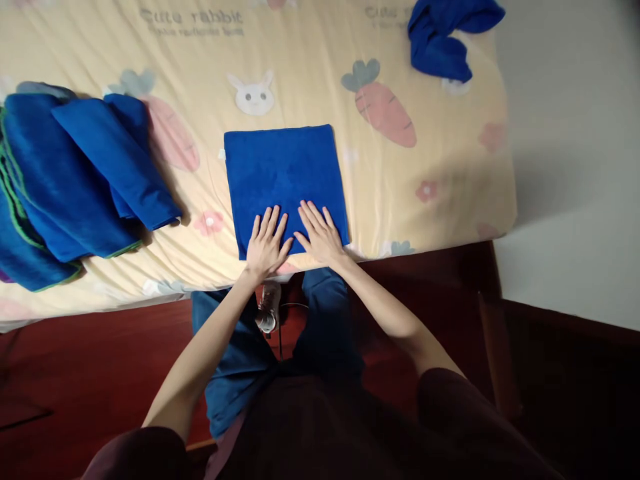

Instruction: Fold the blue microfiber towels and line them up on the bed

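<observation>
A blue towel [285, 170] lies flat and nearly square near the front edge of the bed, with a small white tag at its left side. My left hand [267, 245] rests palm down on the towel's lower left part, its fingers spread and pointing away from me. On the lower right part lies my right hand [320, 237], also palm down with the fingers stretched out. The two thumbs point toward each other with a small gap between them. Neither hand grips anything.
A heap of blue towels [55, 173], some green-edged, lies to the left, with a folded blue cloth [120, 160] on it. A crumpled blue cloth [440, 47] is at the far right. The yellow patterned bedsheet [300, 73] ends beside a pale wall [570, 167].
</observation>
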### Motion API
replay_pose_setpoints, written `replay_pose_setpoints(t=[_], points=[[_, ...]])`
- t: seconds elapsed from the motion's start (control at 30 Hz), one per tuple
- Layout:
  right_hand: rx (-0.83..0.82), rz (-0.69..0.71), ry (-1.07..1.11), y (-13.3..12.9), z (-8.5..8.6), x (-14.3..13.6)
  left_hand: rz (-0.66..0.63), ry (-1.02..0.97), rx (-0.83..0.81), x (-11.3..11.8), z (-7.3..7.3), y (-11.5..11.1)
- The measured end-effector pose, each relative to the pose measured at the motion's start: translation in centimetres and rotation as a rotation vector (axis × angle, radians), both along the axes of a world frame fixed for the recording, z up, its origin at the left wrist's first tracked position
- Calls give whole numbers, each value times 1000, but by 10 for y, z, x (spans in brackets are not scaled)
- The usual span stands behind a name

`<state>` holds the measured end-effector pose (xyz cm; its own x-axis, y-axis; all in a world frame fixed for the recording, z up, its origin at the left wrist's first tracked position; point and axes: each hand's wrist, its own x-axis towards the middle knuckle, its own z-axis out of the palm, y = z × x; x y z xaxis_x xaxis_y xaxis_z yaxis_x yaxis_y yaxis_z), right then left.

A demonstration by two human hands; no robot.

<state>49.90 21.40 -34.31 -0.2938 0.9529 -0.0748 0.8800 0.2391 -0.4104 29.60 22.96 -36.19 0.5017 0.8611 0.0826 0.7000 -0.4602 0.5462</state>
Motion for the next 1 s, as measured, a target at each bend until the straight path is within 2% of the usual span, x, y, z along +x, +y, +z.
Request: replay_pose_setpoints(t=[0.2,0.37,0.43,0.57,0.67,0.73,0.9,1.0], points=[[-24,-54,-20,-28,-2,63,14,11,-64,-59,5,-25],[-25,45,25,-43,-4,100,-26,-13,-41,-100,-5,-33],[40,86,102,-46,-9,112,-56,-54,14,-109,-9,-32],[244,110,240,-44,-19,122,-195,-52,80,-110,-8,-23],[251,139,254,-40,-24,116,-256,-39,54,-100,-5,-16],[243,94,256,-39,-27,108,-185,-53,67,-94,-7,-13],[322,-173,337,-39,-40,93,110,-163,145,-91,-26,-14],[338,-266,406,-40,-48,91,165,-234,152,-93,-34,-14]])
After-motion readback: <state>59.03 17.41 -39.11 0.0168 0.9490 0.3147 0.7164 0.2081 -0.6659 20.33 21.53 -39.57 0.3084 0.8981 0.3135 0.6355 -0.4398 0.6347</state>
